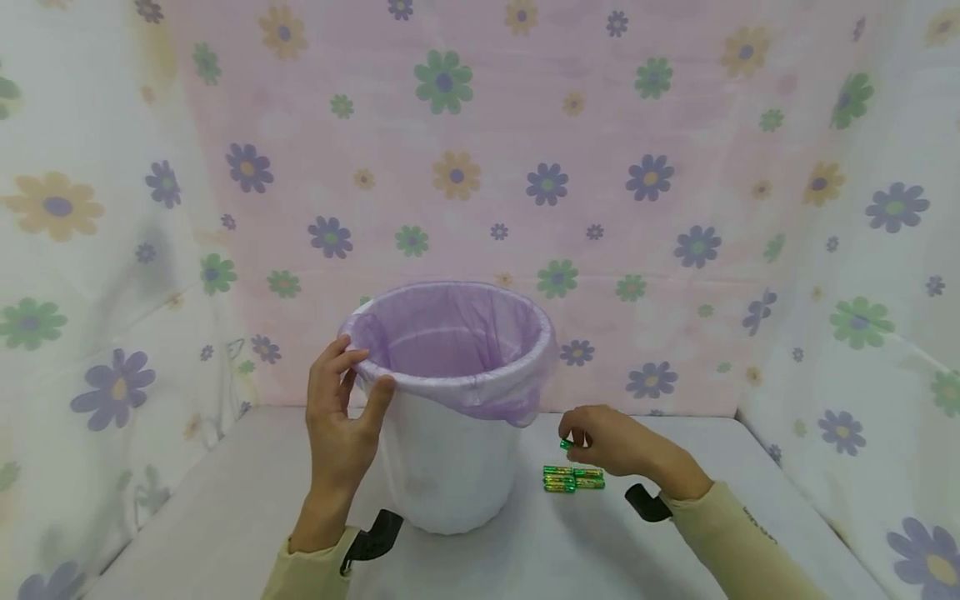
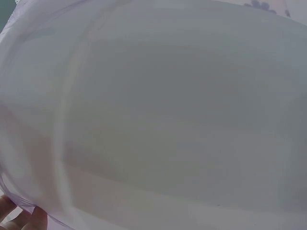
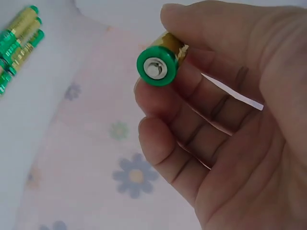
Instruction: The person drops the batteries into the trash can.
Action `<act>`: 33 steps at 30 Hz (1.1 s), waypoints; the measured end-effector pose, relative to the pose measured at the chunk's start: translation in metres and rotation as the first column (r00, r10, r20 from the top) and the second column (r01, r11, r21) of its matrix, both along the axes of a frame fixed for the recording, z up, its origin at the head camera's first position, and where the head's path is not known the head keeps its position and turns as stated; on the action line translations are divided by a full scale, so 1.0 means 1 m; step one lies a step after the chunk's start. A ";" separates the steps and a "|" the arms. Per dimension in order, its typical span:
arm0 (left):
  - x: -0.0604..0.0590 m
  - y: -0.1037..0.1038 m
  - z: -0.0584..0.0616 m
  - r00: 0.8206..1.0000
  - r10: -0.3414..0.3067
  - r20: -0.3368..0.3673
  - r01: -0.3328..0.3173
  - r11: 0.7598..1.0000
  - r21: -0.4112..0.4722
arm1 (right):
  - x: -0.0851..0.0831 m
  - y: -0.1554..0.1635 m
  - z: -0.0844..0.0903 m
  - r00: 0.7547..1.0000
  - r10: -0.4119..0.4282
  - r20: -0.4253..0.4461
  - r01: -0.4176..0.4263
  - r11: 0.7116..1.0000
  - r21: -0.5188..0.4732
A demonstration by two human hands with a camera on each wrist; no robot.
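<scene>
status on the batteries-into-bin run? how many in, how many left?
Done: nothing visibly in the bin; what shows of its purple liner looks bare, the bottom is hidden. In hand: the right hand pinches one green battery above the table, not yet over the rim; the left hand grips the rim. Left: a small cluster of batteries on the table, count unclear.

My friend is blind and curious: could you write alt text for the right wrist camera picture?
A right hand pinches a green-and-gold battery between thumb and fingertips, its round metal end facing the camera. At the upper left, more batteries of the same kind lie side by side on a white table; flowered cloth fills the background.
</scene>
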State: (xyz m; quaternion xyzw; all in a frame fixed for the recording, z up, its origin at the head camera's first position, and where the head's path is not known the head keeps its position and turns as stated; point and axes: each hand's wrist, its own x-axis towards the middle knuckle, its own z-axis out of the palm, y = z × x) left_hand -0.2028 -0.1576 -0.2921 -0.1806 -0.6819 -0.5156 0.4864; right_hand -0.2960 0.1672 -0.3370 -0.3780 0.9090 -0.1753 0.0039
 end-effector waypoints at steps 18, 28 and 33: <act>-0.001 -0.001 -0.002 1.000 0.013 0.000 -0.013 1.000 -0.002 | 0.005 0.008 0.109 0.990 0.033 -0.139 -0.046 0.995 -0.091; -0.001 -0.001 -0.001 1.000 0.009 -0.010 -0.009 1.000 -0.002 | 0.000 -0.025 0.150 0.970 0.099 -0.220 -0.126 0.985 -0.114; 0.000 0.001 0.000 1.000 0.008 -0.005 -0.008 1.000 -0.003 | -0.002 -0.046 0.159 0.967 0.116 -0.226 -0.142 0.985 -0.103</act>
